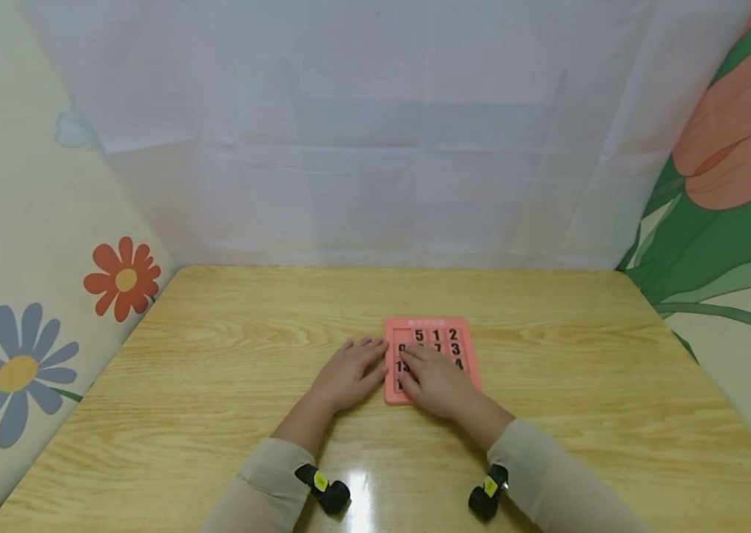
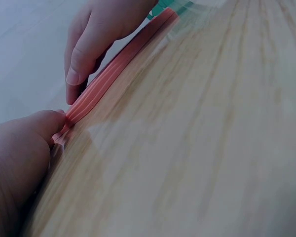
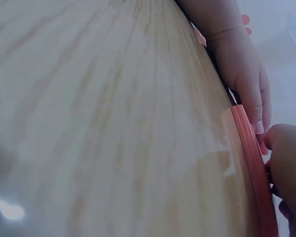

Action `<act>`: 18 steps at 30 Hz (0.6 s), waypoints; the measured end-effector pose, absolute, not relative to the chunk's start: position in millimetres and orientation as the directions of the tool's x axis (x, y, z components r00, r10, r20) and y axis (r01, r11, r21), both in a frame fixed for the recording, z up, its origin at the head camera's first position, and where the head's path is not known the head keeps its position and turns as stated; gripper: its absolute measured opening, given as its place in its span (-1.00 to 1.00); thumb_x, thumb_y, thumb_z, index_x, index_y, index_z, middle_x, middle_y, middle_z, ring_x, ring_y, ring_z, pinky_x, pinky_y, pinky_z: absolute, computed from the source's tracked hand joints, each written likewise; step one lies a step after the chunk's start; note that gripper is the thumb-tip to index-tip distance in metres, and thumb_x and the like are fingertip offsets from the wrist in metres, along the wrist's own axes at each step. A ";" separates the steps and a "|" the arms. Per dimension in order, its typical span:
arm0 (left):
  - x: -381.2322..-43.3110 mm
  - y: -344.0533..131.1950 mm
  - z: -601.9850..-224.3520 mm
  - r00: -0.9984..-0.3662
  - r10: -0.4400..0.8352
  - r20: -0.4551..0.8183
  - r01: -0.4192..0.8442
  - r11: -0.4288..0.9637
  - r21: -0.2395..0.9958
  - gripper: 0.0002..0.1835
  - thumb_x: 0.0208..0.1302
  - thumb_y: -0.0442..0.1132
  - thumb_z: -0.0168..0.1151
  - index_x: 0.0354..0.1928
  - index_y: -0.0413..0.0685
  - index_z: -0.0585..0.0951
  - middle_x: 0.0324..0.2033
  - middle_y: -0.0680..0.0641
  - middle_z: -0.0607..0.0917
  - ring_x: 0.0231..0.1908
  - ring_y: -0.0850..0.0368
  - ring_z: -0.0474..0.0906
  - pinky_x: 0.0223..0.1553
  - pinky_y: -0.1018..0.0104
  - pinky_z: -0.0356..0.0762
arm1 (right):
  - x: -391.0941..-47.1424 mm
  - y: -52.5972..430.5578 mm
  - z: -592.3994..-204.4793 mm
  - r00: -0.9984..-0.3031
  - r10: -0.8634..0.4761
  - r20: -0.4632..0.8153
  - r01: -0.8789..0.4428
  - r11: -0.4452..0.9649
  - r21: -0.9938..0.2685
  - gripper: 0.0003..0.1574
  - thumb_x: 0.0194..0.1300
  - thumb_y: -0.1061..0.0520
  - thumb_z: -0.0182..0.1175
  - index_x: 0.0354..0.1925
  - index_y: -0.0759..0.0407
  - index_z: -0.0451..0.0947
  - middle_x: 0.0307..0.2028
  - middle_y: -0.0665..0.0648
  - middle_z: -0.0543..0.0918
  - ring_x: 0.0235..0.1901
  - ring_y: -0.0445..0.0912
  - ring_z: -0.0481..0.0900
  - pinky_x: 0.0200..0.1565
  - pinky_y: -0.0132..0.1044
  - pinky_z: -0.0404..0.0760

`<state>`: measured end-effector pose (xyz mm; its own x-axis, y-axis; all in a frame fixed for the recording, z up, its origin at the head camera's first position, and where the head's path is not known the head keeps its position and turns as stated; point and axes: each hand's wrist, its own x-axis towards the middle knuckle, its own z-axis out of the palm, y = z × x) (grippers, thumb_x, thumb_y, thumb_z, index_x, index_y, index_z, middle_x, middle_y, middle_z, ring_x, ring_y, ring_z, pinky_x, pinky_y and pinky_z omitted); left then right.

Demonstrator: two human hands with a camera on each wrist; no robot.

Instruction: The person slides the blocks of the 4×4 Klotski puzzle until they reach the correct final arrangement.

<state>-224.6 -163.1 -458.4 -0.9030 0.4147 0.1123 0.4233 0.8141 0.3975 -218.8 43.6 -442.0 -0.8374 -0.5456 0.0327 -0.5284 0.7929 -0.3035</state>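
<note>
A pink sliding number puzzle (image 1: 472,370) lies flat on the wooden table, its tiles bearing black numerals such as 5, 1, 2 and 3. The top left cell of its grid holds no tile. My left hand (image 1: 346,372) lies at the puzzle's left edge, fingers extended, with fingertips and thumb right at the frame. Over the puzzle's left half is my right hand (image 1: 440,381), its fingertips on the tiles near the left column and several numerals covered by it. In the left wrist view the puzzle's side (image 2: 123,61) shows between both hands.
The wooden table (image 1: 215,333) extends around the puzzle on every side. A white cloth (image 1: 415,148) hangs behind its far edge, with flower-patterned sheets at left and right. Each wrist wears a black strap with a small camera (image 1: 334,497).
</note>
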 end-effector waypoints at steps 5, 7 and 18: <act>-224.0 -162.8 -457.8 -0.905 0.413 0.105 0.419 0.817 0.397 -0.42 0.47 0.05 -0.02 0.42 -0.06 0.36 0.40 -0.07 0.40 0.47 -0.08 0.19 0.54 -0.05 -0.02 | -218.0 44.6 -441.7 -0.835 -0.549 0.039 -0.532 0.786 -0.315 -0.34 0.52 -0.13 -0.12 0.40 0.20 0.32 0.43 0.20 0.33 0.44 0.09 0.25 0.46 0.01 0.25; -223.9 -162.8 -458.2 -0.905 0.414 0.103 0.419 0.817 0.396 -0.42 0.48 0.05 -0.02 0.42 -0.05 0.36 0.40 -0.07 0.40 0.47 -0.08 0.19 0.54 -0.05 -0.02 | -218.5 45.5 -441.9 -0.836 -0.547 0.043 -0.529 0.784 -0.325 -0.34 0.51 -0.12 -0.11 0.40 0.20 0.31 0.43 0.20 0.33 0.45 0.10 0.25 0.47 0.00 0.25; -221.6 -160.8 -456.4 -0.907 0.408 0.105 0.414 0.818 0.399 -0.42 0.47 0.06 -0.02 0.42 -0.05 0.35 0.41 -0.07 0.39 0.46 -0.10 0.19 0.54 -0.05 -0.04 | -231.9 58.6 -443.5 -0.891 -0.451 0.048 -0.438 0.828 -0.351 -0.31 0.54 -0.16 -0.15 0.43 0.17 0.26 0.47 0.17 0.25 0.48 0.10 0.17 0.51 0.00 0.14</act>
<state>-221.6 -160.8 -456.4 -0.9070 0.4079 0.1051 0.4141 0.8180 0.3993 -231.9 58.6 -443.5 -0.8912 -0.4511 0.0477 -0.4378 0.8278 -0.3509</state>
